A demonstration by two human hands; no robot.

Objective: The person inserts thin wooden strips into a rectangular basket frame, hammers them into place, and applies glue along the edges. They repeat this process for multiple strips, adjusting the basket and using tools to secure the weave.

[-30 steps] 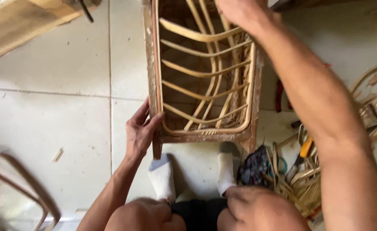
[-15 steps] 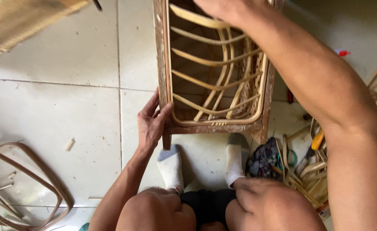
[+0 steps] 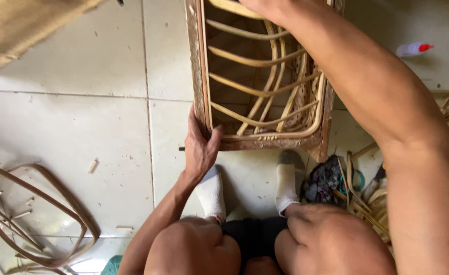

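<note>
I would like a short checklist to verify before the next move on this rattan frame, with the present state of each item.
1. Left hand holds the near corner of the brown rattan-and-wood frame: ok.
2. Right hand reaches the frame's far end; its grip is cut off by the picture edge: cannot tell.
3. Both feet in white socks are set on the white tiled floor: ok.
4. Floor around is free of clutter: not ok, bent rattan strips lie left and loose canes with tools right.
</note>
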